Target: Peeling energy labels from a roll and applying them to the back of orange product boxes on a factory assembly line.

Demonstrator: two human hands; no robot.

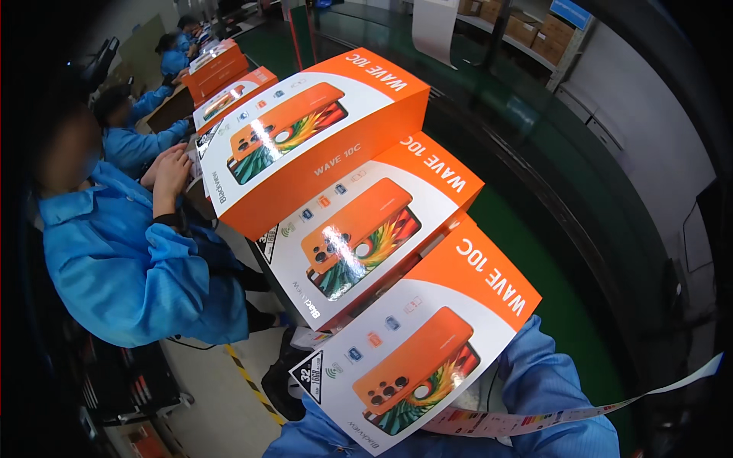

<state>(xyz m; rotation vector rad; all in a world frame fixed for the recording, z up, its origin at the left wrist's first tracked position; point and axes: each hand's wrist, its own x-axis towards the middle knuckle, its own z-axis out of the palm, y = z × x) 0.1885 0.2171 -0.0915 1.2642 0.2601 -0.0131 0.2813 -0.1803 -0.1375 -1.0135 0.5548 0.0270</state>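
The nearest phone box (416, 305), white and orange with an orange phone pictured on its lid, stands tilted in front of my body. My blue sleeves (546, 374) show behind and below it. Both my hands are hidden, so what they hold or touch cannot be seen. A long paper strip of labels (550, 418) with coloured bars runs out from under this box and curls up to the right. Just beyond lies a second phone box (435, 172) of the same kind. Farther off, a third phone box (328, 172) sits higher and shows its orange side.
More orange boxes (214, 80) are piled farther along the bench. A co-worker in a blue jacket (145, 267) sits at left, hands together near the boxes; others work beyond. Cartons (527, 30) fill a shelf at the back right. Yellow-black tape (250, 382) marks the floor.
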